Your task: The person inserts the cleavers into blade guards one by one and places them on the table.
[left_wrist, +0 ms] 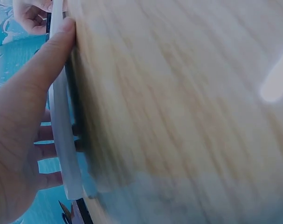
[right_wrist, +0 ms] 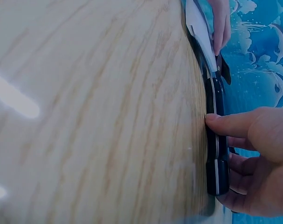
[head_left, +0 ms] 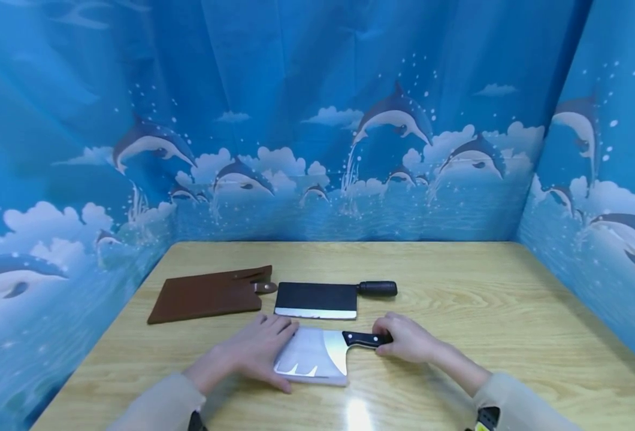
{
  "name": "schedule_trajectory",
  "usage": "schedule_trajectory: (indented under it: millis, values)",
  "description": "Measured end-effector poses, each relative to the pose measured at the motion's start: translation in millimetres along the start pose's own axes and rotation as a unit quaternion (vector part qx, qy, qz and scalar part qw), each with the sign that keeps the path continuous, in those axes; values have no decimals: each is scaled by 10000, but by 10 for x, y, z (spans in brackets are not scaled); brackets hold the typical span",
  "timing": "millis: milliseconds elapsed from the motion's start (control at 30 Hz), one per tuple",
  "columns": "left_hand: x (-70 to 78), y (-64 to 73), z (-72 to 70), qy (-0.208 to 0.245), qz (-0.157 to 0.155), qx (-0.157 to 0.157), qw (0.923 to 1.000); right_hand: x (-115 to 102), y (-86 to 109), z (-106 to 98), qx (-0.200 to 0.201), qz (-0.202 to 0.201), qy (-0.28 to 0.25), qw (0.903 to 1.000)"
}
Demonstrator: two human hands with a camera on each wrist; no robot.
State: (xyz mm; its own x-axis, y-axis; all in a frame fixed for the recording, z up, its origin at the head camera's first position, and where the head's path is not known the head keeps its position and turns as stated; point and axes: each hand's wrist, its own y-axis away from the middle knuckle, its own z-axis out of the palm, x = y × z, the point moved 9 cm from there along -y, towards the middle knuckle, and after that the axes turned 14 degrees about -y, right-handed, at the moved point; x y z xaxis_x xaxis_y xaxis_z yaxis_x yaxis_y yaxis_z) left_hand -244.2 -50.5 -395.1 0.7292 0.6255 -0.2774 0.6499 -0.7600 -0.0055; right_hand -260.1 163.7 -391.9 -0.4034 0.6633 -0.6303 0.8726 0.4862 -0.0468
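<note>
In the head view, a cleaver with a black riveted handle (head_left: 362, 339) lies at the front middle of the table. A frosted, whitish plastic blade cover (head_left: 309, 353) sits over most of its blade, and a bright strip of bare steel (head_left: 336, 350) shows near the handle. My left hand (head_left: 260, 350) holds the cover's left end, thumb at the near edge and fingers across the far edge. At the butt of the handle, my right hand (head_left: 406, 339) pinches it between thumb and fingers. The right wrist view shows the thumb on the handle's near side (right_wrist: 211, 140).
Just behind lies a second cleaver (head_left: 317, 298) with a dark blade and black handle. A brown leather sheath (head_left: 209, 294) with a snap strap is at the back left. Blue dolphin-print curtains (head_left: 317, 120) enclose the wooden table (head_left: 484, 299).
</note>
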Motion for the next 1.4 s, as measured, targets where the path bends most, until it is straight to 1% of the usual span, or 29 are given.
schedule_trajectory:
  millis: [333,433,533,567,667,800,900,1067,1167,1267,1333,1400]
  values:
    - [1,31,63,201,-15,-127,9997,25,-4,0,43,217,-54,9997]
    - [-42,54,53,451,-111,-111,9989,42,5,-24,21,249,-152,9996]
    - [-138,87,40,592,-277,-13,9979,69,19,-70,-14,259,-271,9993]
    - [-183,102,25,599,-341,52,9976,83,23,-88,-23,267,-319,9991]
    - [-355,148,-38,375,-577,345,9970,122,32,-163,25,268,-402,9988]
    - [-657,222,-118,72,-1051,598,9926,217,19,-299,268,259,-410,9985]
    - [-908,286,-120,-18,-1472,530,9877,322,-2,-424,514,323,-411,9973]
    - [-1333,435,-48,214,-2180,352,9751,477,-36,-659,1052,600,-454,9916]
    - [-1561,523,20,380,-2493,245,9674,550,-71,-781,1348,654,-450,9877]
    - [-1728,580,80,449,-2639,188,9633,608,-121,-859,1505,660,-468,9853]
    - [-1801,597,118,504,-2668,163,9623,640,-163,-881,1490,656,-485,9855]
    - [-1844,604,164,570,-2666,84,9621,659,-216,-882,1402,650,-521,9866]
